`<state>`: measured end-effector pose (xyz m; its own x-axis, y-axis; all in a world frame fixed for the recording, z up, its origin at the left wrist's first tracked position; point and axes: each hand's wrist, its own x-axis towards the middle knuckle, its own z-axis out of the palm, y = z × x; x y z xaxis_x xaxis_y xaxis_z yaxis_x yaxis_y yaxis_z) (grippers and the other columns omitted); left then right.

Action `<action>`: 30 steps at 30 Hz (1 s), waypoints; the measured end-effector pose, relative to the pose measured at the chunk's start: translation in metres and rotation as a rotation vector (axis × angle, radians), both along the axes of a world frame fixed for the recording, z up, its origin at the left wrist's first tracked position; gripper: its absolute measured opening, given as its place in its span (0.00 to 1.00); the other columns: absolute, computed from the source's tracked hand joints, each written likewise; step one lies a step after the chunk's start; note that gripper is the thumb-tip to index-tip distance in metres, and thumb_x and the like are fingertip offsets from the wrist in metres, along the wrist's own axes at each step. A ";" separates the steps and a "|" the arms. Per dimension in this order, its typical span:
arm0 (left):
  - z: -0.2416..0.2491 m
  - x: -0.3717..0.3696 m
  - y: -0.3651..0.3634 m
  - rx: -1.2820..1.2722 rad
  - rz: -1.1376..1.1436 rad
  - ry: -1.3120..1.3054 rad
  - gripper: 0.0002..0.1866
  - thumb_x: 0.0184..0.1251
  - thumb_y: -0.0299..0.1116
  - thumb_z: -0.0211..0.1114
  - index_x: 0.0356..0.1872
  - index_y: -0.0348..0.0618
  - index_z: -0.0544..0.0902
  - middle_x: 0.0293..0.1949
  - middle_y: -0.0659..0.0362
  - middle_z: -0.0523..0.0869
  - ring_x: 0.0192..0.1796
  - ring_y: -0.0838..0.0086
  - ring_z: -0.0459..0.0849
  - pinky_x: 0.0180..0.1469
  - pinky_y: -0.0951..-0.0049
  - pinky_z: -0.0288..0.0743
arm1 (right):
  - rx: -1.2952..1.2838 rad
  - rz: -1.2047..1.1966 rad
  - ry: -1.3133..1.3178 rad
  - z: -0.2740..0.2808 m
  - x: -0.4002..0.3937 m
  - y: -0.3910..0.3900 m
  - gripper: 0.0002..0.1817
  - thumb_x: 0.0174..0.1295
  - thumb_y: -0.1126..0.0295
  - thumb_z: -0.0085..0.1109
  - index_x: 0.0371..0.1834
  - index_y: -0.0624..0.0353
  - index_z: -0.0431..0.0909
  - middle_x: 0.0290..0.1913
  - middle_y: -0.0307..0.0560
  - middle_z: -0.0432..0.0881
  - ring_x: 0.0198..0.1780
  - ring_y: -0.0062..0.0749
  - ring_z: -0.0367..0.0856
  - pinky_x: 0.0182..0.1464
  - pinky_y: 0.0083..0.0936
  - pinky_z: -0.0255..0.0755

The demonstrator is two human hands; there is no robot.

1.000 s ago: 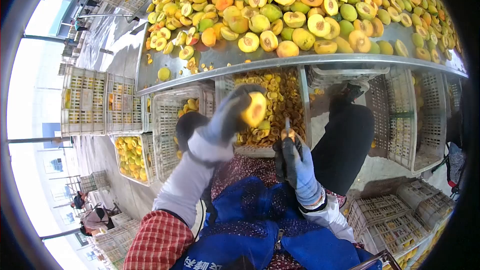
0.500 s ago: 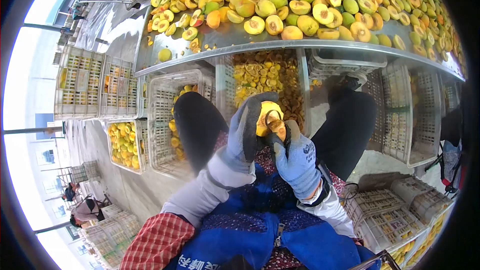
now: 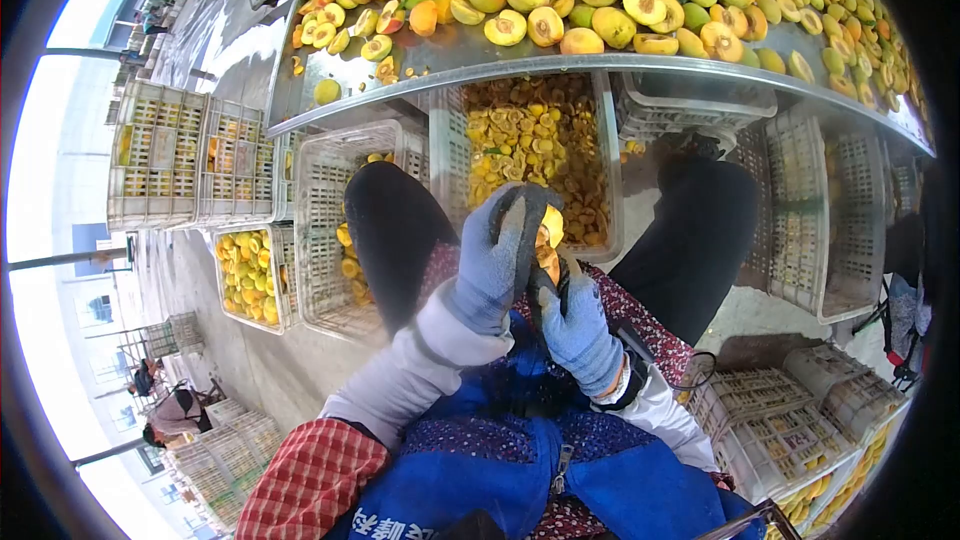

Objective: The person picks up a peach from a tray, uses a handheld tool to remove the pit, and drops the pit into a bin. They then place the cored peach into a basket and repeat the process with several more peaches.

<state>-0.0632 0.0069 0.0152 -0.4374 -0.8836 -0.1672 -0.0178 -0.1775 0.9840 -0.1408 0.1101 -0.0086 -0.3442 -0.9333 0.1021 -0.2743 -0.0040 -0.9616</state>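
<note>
The left hand (image 3: 497, 258) in a grey glove grips a yellow fruit half (image 3: 549, 232) above the person's lap. The right hand (image 3: 575, 325), at 5 o'clock from it, is closed around a small tool (image 3: 545, 288) that touches the fruit. A crate of fruit pieces (image 3: 530, 145) sits at 12 o'clock, under the metal table (image 3: 440, 80).

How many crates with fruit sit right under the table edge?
2, maybe more hidden: a middle crate of halves beyond the left hand, and a left crate with a few fruits behind the knee.
</note>
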 end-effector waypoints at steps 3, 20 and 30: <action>0.005 -0.004 -0.001 -0.082 -0.013 -0.056 0.11 0.65 0.30 0.52 0.41 0.32 0.77 0.35 0.56 0.82 0.36 0.77 0.79 0.40 0.78 0.73 | 0.004 -0.012 -0.164 -0.019 0.007 0.007 0.25 0.56 0.71 0.53 0.57 0.70 0.63 0.29 0.60 0.75 0.30 0.48 0.76 0.32 0.36 0.69; 0.000 -0.002 0.001 -0.135 -0.089 -0.209 0.09 0.64 0.29 0.54 0.38 0.33 0.77 0.30 0.58 0.80 0.34 0.80 0.76 0.38 0.78 0.71 | 0.068 0.118 -0.187 -0.031 0.005 0.017 0.21 0.66 0.68 0.44 0.58 0.68 0.61 0.49 0.57 0.70 0.49 0.40 0.71 0.52 0.30 0.65; -0.006 -0.008 -0.010 -0.172 -0.343 0.050 0.14 0.66 0.34 0.54 0.45 0.32 0.75 0.37 0.55 0.81 0.40 0.75 0.77 0.44 0.76 0.71 | 0.244 0.653 -2.318 -0.007 -0.010 0.007 0.26 0.65 0.42 0.36 0.34 0.55 0.69 0.16 0.33 0.64 0.12 0.15 0.60 0.09 0.14 0.56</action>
